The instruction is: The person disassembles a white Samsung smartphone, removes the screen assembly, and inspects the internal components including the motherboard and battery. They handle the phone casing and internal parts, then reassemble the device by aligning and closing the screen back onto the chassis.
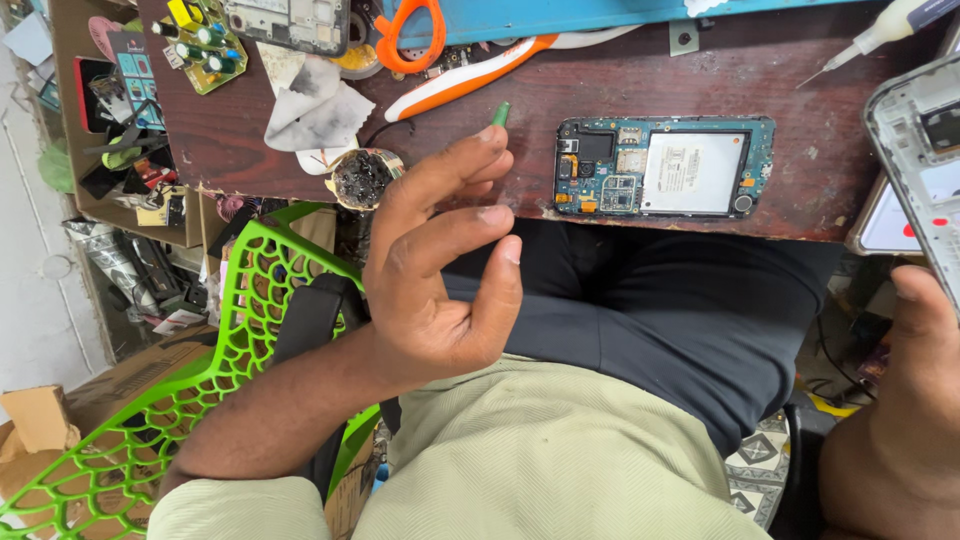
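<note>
Two hands visible. Left hand (440,270) spread, palm up, empty, over lap. Right hand (915,400) grips grey phone frame (925,150) at picture's right edge. Opened phone (665,167), blue board with white rectangular label, lies on dark bench (780,110) between them. Cardboard box (40,415) on floor, far left.

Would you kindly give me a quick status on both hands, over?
Left hand open, empty, above lap. Right hand gripping phone frame. Opened phone on bench, unobstructed.

Left hand (440,270) raised, fingers loosely curled; right hand (915,400) gripping.
</note>
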Demonstrator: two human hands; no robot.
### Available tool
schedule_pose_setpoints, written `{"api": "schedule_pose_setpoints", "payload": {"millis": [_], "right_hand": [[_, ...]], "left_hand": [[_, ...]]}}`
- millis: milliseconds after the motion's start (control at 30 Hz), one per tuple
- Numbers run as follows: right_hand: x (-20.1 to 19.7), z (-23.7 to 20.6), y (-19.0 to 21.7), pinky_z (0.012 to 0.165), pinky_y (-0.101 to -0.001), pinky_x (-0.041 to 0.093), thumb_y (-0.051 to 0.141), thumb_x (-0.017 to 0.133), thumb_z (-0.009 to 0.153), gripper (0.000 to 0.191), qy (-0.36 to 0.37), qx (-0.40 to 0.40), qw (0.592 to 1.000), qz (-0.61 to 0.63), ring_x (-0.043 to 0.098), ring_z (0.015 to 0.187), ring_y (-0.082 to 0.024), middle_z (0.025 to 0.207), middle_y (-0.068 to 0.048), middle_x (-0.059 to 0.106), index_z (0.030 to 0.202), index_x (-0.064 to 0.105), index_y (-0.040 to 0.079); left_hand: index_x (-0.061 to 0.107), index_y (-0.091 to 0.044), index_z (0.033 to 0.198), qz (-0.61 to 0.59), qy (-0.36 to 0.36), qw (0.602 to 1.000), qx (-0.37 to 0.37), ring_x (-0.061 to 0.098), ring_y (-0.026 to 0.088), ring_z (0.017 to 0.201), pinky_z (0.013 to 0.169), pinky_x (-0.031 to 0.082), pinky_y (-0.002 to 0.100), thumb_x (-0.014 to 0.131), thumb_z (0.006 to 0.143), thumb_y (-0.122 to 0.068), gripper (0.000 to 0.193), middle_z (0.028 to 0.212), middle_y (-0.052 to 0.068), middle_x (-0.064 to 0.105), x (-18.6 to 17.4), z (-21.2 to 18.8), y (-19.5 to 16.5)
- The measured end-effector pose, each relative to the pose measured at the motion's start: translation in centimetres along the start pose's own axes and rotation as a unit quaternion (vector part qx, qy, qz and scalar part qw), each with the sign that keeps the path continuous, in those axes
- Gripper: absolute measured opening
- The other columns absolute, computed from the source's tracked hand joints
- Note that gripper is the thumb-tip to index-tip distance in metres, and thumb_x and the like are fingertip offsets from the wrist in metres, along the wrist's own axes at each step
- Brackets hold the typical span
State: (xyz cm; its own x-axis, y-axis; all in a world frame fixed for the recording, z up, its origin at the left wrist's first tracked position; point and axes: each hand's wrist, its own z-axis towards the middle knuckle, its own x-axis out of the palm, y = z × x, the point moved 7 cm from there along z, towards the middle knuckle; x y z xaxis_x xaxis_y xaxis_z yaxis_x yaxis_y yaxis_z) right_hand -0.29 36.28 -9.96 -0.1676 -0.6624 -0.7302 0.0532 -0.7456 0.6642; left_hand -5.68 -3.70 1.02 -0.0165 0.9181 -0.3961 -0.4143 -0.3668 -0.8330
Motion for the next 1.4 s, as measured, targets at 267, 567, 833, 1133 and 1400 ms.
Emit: {"api": "schedule_pose_setpoints", "payload": {"millis": [267,567,833,1133,1400], "right_hand": [[1.0,3.2,10.5,0.069,-0.0389,0.056,0.027,0.095,0.078,0.063,0.043,-0.249,0.967,-0.02,0.063,0.08,-0.031,0.104,-0.031,0.059,0.11,0.048,-0.002],[4.9,5.1,18.9,0.066,-0.0374,0.06,0.033,0.102,0.061,0.072,0.098,-0.286,0.945,0.129,0.072,0.089,-0.034,0.118,-0.027,0.062,0.095,0.043,0.011],[5.5,4.8,18.2,0.069,-0.0354,0.062,0.035,0.102,0.064,0.071,0.099,-0.299,0.933,0.176,0.074,0.094,-0.032,0.12,-0.027,0.062,0.097,0.043,0.013],[6.1,4.3,17.2,0.066,-0.0326,0.06,0.04,0.102,0.065,0.073,0.12,-0.309,0.924,0.189,0.07,0.091,-0.027,0.127,-0.026,0.059,0.101,0.045,0.013],[1.8,5.9,14.0,0.07,-0.0216,0.058,0.047,0.094,0.08,0.086,0.01,-0.241,0.961,0.137,0.07,0.089,-0.015,0.154,-0.02,0.045,0.133,0.035,0.012]], "left_hand": [[0.032,-0.023,0.151,0.027,0.103,0.99,0.089,0.05,0.038,0.144,0.116,0.047,0.047,0.095,0.095,-0.029,0.085,0.156,0.02,0.04,0.8,0.9,-1.0],[0.039,-0.032,0.149,0.176,0.192,0.951,0.166,0.057,0.037,0.134,0.113,0.044,0.057,0.094,0.09,-0.046,0.082,0.148,0.017,0.053,3.3,0.3,-2.3],[0.045,-0.025,0.148,0.129,0.207,0.958,0.153,0.062,0.035,0.121,0.099,0.049,0.051,0.092,0.088,-0.039,0.078,0.135,0.015,0.059,3.0,0.9,-2.1],[0.043,-0.026,0.151,0.131,0.216,0.954,0.161,0.062,0.034,0.119,0.098,0.048,0.05,0.092,0.088,-0.033,0.081,0.133,0.014,0.059,3.6,0.6,-2.2],[0.036,-0.025,0.15,0.176,0.16,0.96,0.145,0.06,0.033,0.116,0.098,0.047,0.051,0.092,0.081,-0.023,0.09,0.129,0.013,0.058,2.5,1.6,-1.9]]}}
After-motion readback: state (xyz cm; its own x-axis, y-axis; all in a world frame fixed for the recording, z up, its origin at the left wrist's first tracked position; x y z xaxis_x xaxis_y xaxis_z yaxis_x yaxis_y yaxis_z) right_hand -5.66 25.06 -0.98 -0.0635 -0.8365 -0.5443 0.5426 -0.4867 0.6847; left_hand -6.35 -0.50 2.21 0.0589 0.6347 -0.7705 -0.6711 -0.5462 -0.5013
